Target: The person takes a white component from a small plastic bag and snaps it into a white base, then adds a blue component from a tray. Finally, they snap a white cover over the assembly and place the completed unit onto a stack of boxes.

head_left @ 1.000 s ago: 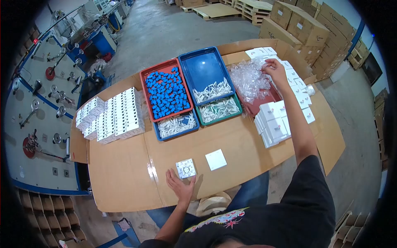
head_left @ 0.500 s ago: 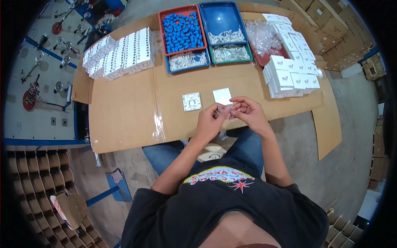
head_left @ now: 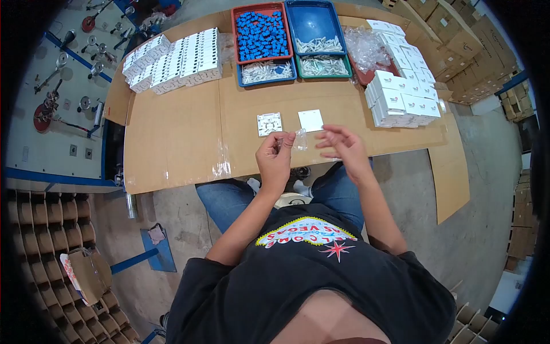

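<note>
My left hand (head_left: 276,153) pinches a small clear plastic bag (head_left: 300,140), which sticks out to the right of its fingers. A short gap separates the bag from my right hand (head_left: 345,150), whose fingers are spread with nothing seen in them and slightly blurred. Just beyond my left hand, a white square part with cut-outs (head_left: 268,123) lies on the cardboard-covered table (head_left: 177,135). To its right lies a plain white square plate (head_left: 310,120), close to my right fingertips.
Across the back stand a red tray (head_left: 234,43) of blue pieces, blue trays (head_left: 309,23) and a green tray (head_left: 325,76) with small white pieces. White boxes are stacked at left (head_left: 192,60) and right (head_left: 401,100). Crumpled clear bags (head_left: 366,49) lie beside the right stack.
My hands were together over the clear plastic bag. Now my right hand has let go and moved apart to the right, its fingers spreading, while the bag stays in my left hand.
</note>
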A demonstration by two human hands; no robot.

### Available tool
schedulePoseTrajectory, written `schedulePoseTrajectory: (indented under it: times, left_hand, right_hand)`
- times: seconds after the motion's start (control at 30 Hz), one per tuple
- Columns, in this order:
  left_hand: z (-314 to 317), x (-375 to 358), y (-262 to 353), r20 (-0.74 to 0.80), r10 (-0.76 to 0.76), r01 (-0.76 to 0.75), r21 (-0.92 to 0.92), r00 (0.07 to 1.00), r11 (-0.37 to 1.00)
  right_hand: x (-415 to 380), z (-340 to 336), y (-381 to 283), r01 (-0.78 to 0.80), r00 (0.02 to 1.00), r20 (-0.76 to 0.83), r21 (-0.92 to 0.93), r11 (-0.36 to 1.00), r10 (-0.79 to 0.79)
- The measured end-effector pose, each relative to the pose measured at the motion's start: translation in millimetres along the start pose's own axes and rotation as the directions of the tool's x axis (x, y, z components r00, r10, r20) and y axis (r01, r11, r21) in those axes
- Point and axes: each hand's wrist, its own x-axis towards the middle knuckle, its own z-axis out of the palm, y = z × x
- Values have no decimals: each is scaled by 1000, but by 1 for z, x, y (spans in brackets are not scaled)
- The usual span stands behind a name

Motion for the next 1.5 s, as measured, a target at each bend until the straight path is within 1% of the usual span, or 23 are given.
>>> schedulePoseTrajectory:
  times: [0.03,0.1,0.13,0.23,0.3,0.37,0.47,0.53,0.6,0.77,0.83,0.87,0.93,0.97,1.03,1.07,1.1,1.13,1.17,1.23,1.37,1.47,1.5]
  left_hand:
    - [1,-4,1,3,1,-1,1,1000,1000]
    - [5,-10,3,28,6,-6,8,1000,1000]
    - [4,-11,1,28,10,-10,9,1000,1000]
    - [-3,-13,-2,21,28,-28,4,999,1000]
    - [-15,-7,5,-134,53,-67,-100,990,993]
    - [-32,-2,12,-123,81,-84,-24,989,996]
    - [-39,-11,17,-17,67,-68,-7,998,998]
    - [-28,-23,16,-34,65,-66,-28,997,997]
    - [-17,-33,11,-37,8,-10,-54,999,998]
    - [-18,-28,6,39,15,-16,34,999,999]
    - [-16,-24,12,-114,-22,21,-4,993,1000]
    - [-20,-20,10,-114,-29,29,-3,993,1000]
    - [-29,-10,7,-187,80,-91,-50,979,995]
    - [-29,-9,4,-188,74,-85,-50,979,995]
    - [-24,-15,9,-72,183,-170,158,980,973]
    - [-24,-18,10,22,111,-112,280,994,953]
    - [-20,-19,10,9,104,-103,281,995,954]
    - [-14,-19,10,111,76,-108,323,991,940]
    - [-10,-18,8,212,42,-119,362,976,924]
    - [-8,-14,2,167,43,-99,343,985,934]
    - [-13,-5,-12,69,-10,-13,325,998,946]
    - [-17,0,-20,93,-14,-16,309,996,951]
    - [-18,1,-21,96,-6,-23,292,995,956]
  right_hand:
    - [-5,3,4,2,1000,-2,2,1000,-2]
    - [-9,13,17,-103,971,218,-4,995,101]
    - [-9,19,26,-54,975,214,-34,998,60]
    - [-9,20,27,-56,972,229,-10,998,57]
    - [-13,15,21,-51,976,212,12,999,47]
    - [-13,2,18,-8,988,155,-88,996,22]
    - [-21,7,12,-11,990,142,-96,995,25]
    - [-25,19,12,3,989,146,-103,995,12]
    - [-32,30,17,3,962,274,-61,998,13]
    - [-21,27,27,-46,944,328,29,998,34]
    - [-20,23,25,-35,946,322,16,999,28]
    - [-18,20,28,-42,947,318,17,999,35]
    - [-10,16,34,103,971,213,25,994,-106]
    - [-8,15,35,98,972,211,24,995,-101]
    - [-6,16,38,227,974,93,-296,928,-208]
    - [-5,19,40,218,975,99,-297,930,-197]
    - [-4,22,41,268,963,76,-396,878,-259]
    - [-1,27,41,313,943,61,-491,813,-327]
    - [1,31,41,311,945,69,-492,813,-320]
    - [4,39,42,443,873,74,-534,720,-482]
    - [8,39,46,386,905,105,-612,690,-413]
    - [14,37,51,356,926,116,-586,728,-360]
    - [16,36,53,342,937,120,-501,795,-327]
